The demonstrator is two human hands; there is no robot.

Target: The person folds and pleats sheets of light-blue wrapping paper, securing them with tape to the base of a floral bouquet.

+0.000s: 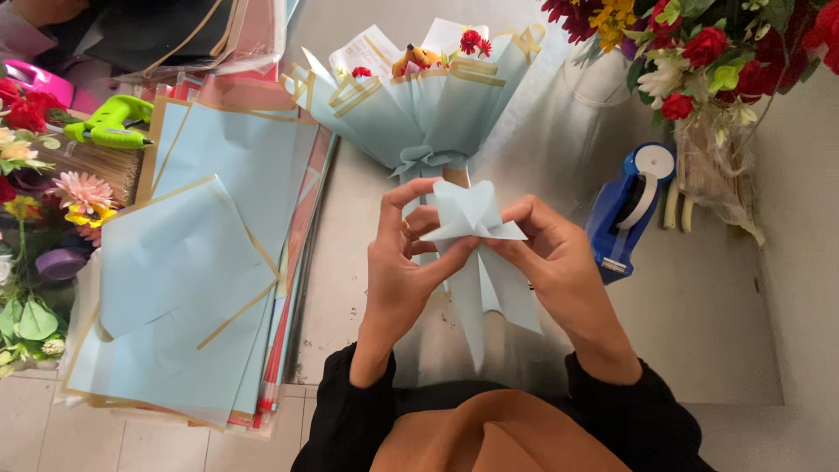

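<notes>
I pinch the pale blue ribbon bow between both hands: my left hand closes on it from nine o'clock, my right hand from three, equally near, fingers curled shut on its centre. Its tails run toward six o'clock, toward my body. At twelve lies one wrapped bouquet; at two, one blue tape dispenser; at nine, one stack of blue paper sheets.

A florist's workshop: wrapped bouquet, stacked wrapping paper, tape dispenser, flowers.
</notes>
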